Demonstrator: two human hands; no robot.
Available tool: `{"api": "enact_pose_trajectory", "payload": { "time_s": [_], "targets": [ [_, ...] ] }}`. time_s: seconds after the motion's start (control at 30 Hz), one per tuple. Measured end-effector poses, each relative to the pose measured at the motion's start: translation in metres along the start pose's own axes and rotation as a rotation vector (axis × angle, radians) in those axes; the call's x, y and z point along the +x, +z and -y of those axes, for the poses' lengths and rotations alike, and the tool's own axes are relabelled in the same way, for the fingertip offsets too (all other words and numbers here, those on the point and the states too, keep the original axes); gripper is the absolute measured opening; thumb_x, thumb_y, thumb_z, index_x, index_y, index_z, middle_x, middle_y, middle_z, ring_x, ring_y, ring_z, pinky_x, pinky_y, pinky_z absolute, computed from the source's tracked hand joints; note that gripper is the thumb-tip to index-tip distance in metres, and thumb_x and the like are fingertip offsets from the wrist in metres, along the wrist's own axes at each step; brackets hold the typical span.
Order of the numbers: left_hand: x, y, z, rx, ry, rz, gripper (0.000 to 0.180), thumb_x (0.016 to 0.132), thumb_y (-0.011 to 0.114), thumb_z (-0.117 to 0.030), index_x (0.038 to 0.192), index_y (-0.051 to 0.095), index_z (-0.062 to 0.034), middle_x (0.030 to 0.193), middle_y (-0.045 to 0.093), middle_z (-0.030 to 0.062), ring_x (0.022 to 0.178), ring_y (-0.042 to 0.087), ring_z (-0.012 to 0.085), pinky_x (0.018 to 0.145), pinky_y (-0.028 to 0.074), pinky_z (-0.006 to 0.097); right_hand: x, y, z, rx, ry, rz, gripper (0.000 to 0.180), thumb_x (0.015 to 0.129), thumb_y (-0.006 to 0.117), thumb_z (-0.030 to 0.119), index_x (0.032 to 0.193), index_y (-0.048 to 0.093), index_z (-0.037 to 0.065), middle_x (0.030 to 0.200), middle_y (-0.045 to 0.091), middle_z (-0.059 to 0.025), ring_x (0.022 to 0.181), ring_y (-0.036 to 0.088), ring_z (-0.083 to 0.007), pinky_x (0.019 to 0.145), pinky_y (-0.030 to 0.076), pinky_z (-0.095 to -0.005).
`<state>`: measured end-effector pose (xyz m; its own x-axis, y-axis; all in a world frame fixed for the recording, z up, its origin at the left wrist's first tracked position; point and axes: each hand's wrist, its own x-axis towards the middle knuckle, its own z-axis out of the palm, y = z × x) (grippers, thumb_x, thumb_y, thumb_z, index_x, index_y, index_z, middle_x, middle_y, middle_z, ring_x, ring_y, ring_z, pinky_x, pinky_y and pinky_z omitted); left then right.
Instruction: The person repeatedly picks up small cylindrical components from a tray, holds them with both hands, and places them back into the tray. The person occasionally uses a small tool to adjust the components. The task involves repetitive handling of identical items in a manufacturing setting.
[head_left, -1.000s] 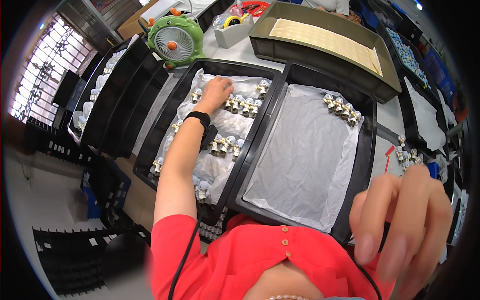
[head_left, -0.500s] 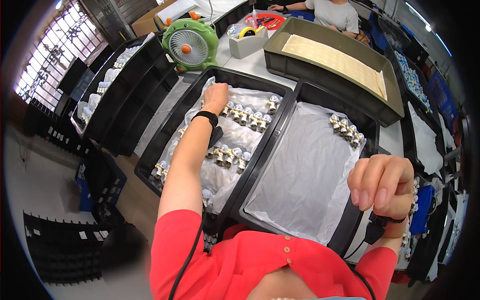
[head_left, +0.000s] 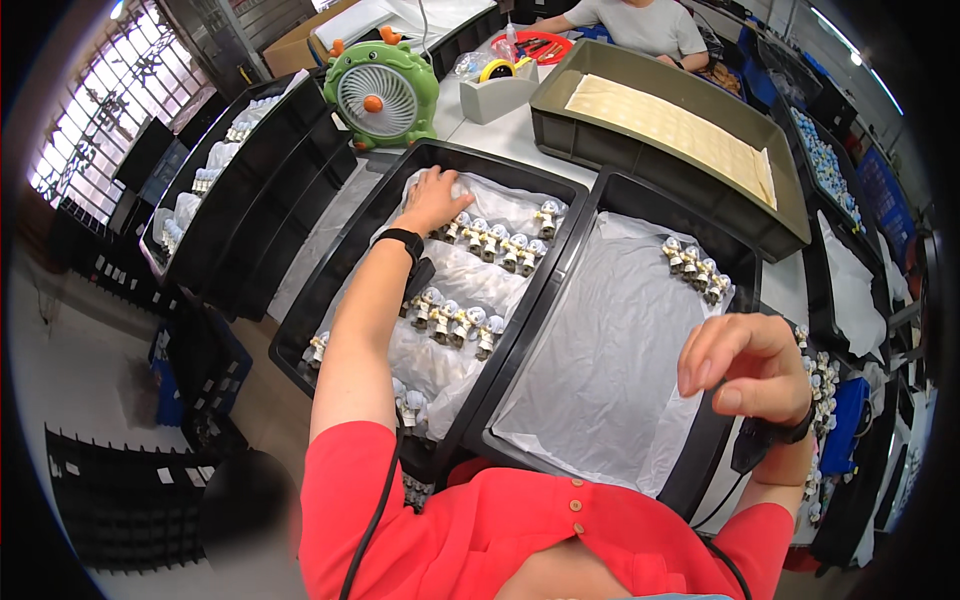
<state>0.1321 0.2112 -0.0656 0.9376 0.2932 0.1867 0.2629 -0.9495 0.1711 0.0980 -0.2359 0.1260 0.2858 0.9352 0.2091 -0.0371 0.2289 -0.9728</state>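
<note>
My left hand [head_left: 437,200] lies at the far left corner of the left black bin [head_left: 300,317], fingers spread on its crumpled white liner sheet [head_left: 500,203]. Right beside its fingers begins a row of small astronaut-like figurines [head_left: 494,240] with pale round heads and gold trim. A nearer row of figurines [head_left: 450,318] sits among the sheet's folds, partly behind my forearm. Above the right edge of the right black bin [head_left: 480,440] hovers my right hand [head_left: 750,368], fingers curved, thumb apart, nothing visible in it. That bin holds a flat white sheet [head_left: 590,340] and a short row of figurines [head_left: 696,268].
Beyond the bins stand a green animal-shaped fan [head_left: 385,95], a grey holder with tape [head_left: 497,98] and an olive tray [head_left: 660,165] with a cream sheet. Stacked black bins [head_left: 260,190] rise at left. Across the table sits a person in a white shirt [head_left: 650,28].
My left hand has gone from closed near the sheet's far edge to spread on the sheet. My right hand's fingers have loosened, the thumb moving away from them.
</note>
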Motion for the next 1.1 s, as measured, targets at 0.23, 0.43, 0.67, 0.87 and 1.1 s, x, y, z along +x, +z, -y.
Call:
{"api": "enact_pose_trajectory", "payload": {
  "time_s": [0.23, 0.43, 0.67, 0.87, 1.1],
  "targets": [
    [0.011, 0.008, 0.014, -0.047, -0.077, 0.172, 0.068, 0.081, 0.056, -0.052, 0.131, 0.044, -0.0066, 0.142, 0.029, 0.0227, 0.132, 0.029, 0.039, 0.104, 0.031, 0.05, 0.017, -0.072, 0.0, -0.342, 0.194, -0.188, 0.03, 0.085, 0.064, 0.022, 0.107, 0.059, 0.002, 0.098, 0.062, -0.0048, 0.09, 0.058, -0.0111, 0.08, 0.045, -0.0242],
    [0.004, -0.016, -0.028, -0.164, -0.028, 0.042, 0.043, 0.081, 0.063, -0.033, 0.114, 0.059, -0.0046, 0.117, 0.056, 0.0197, 0.107, 0.055, 0.0328, 0.088, 0.045, 0.039, 0.05, -0.134, -0.026, -0.488, 0.442, -0.435, 0.034, 0.086, 0.062, 0.023, 0.112, 0.057, 0.003, 0.101, 0.06, -0.0047, 0.09, 0.057, -0.0096, 0.077, 0.046, -0.0234],
    [0.006, 0.012, -0.095, -0.522, 0.173, 0.269, 0.034, 0.084, 0.061, -0.024, 0.109, 0.062, -0.0009, 0.095, 0.066, 0.0138, 0.086, 0.062, 0.0237, 0.077, 0.048, 0.033, 0.063, -0.177, -0.119, -1.356, 0.714, -0.254, 0.036, 0.066, 0.067, 0.015, 0.1, 0.065, 0.002, 0.095, 0.067, -0.0161, 0.088, 0.064, -0.0285, 0.078, 0.051, -0.0342],
    [-0.001, 0.014, -0.097, -0.612, 0.106, 0.201, 0.038, 0.082, 0.063, -0.021, 0.113, 0.06, 0.0005, 0.104, 0.064, 0.0127, 0.09, 0.061, 0.0217, 0.077, 0.048, 0.031, 0.052, -0.169, -0.158, -1.708, 0.793, -0.254, 0.057, 0.062, 0.07, 0.01, 0.118, 0.056, 0.012, 0.11, 0.058, -0.0145, 0.104, 0.055, -0.0308, 0.088, 0.047, -0.0429],
    [-0.045, -0.062, -0.122, -0.811, 0.074, 0.072, 0.036, 0.084, 0.063, -0.017, 0.117, 0.058, -0.0027, 0.106, 0.062, 0.0067, 0.088, 0.058, 0.0127, 0.077, 0.047, 0.026, 0.047, -0.164, -0.144, -1.654, 0.536, -0.256, 0.061, 0.059, 0.073, 0.018, 0.117, 0.055, 0.008, 0.101, 0.063, -0.0131, 0.1, 0.057, -0.0297, 0.083, 0.045, -0.041]
  ]
}}
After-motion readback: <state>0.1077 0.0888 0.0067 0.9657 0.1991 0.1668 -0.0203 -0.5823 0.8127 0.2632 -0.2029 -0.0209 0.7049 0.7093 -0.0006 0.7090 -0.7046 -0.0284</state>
